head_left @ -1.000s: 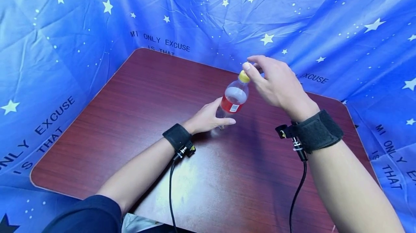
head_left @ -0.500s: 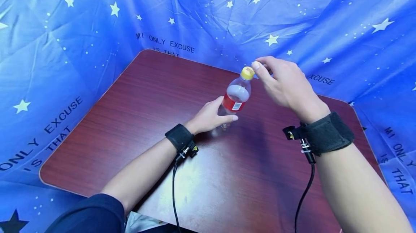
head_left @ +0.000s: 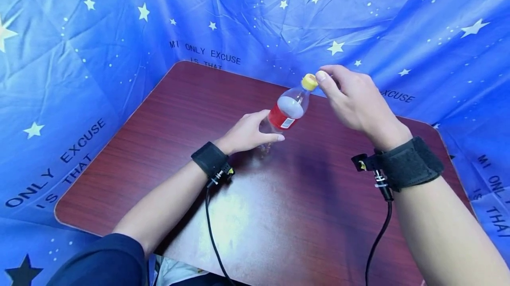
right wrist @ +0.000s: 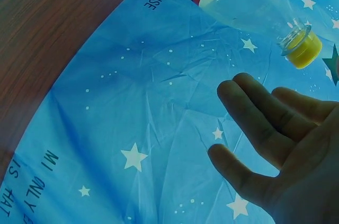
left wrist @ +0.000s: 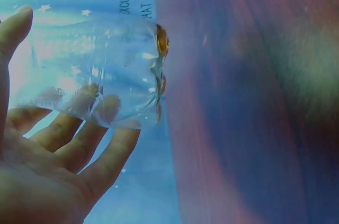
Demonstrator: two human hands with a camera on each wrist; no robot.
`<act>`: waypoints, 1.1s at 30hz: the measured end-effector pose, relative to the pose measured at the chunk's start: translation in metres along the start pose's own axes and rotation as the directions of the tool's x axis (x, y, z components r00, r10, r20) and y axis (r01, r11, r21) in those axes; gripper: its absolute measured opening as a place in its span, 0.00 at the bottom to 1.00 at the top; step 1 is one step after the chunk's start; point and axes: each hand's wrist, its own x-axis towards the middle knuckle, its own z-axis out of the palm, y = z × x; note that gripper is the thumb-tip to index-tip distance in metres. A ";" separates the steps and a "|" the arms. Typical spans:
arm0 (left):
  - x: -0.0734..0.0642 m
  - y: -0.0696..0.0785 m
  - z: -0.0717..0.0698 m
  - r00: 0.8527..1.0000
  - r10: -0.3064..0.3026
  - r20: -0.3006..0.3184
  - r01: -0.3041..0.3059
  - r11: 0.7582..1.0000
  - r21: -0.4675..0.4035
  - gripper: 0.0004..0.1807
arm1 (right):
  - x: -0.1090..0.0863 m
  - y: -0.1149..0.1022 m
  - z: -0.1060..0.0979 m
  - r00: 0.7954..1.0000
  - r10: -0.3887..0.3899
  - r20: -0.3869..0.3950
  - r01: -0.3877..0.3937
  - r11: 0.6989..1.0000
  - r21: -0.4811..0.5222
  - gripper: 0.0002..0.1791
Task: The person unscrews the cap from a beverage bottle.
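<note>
A clear plastic bottle (head_left: 291,108) with a red label (head_left: 281,118) and a yellow cap (head_left: 309,82) is held tilted over the table, its top leaning to the right. My left hand (head_left: 249,133) grips its lower part, fingers on one side and thumb on the other. In the left wrist view, a little amber liquid (left wrist: 162,41) shows at the bottle's base (left wrist: 151,91). My right hand (head_left: 354,98) is beside the cap with fingers loosely bent. The right wrist view shows those fingers (right wrist: 259,115) apart from the cap (right wrist: 304,49), holding nothing.
Below lies a dark red wood-grain table (head_left: 139,144) with rounded corners. A blue star-patterned cloth (head_left: 255,20) hangs around it. Each wrist wears a black strap (head_left: 412,164) with a camera, and black cables (head_left: 213,241) trail down toward the body.
The right hand has moved off the cap, slightly right and up. The bottle tilts further to the right, and the left hand has shifted a little left and up with it.
</note>
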 end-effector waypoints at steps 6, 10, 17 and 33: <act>-0.002 0.004 -0.009 0.998 -0.013 0.060 0.007 0.995 0.102 0.33 | 0.002 0.000 0.003 0.999 -0.026 0.023 0.026 1.000 0.016 0.32; 0.001 0.007 -0.009 0.997 -0.005 0.077 -0.008 0.985 0.170 0.34 | 0.002 0.002 0.003 0.996 -0.089 -0.032 0.088 0.995 -0.040 0.23; 0.002 0.009 -0.009 0.998 0.000 0.064 -0.013 0.977 0.211 0.30 | 0.002 0.006 0.004 0.986 -0.136 -0.101 0.126 0.987 -0.101 0.18; 0.004 0.013 -0.007 0.997 0.035 -0.068 -0.006 0.925 0.380 0.27 | 0.002 0.008 0.010 0.987 -0.037 -0.154 0.015 0.990 -0.142 0.26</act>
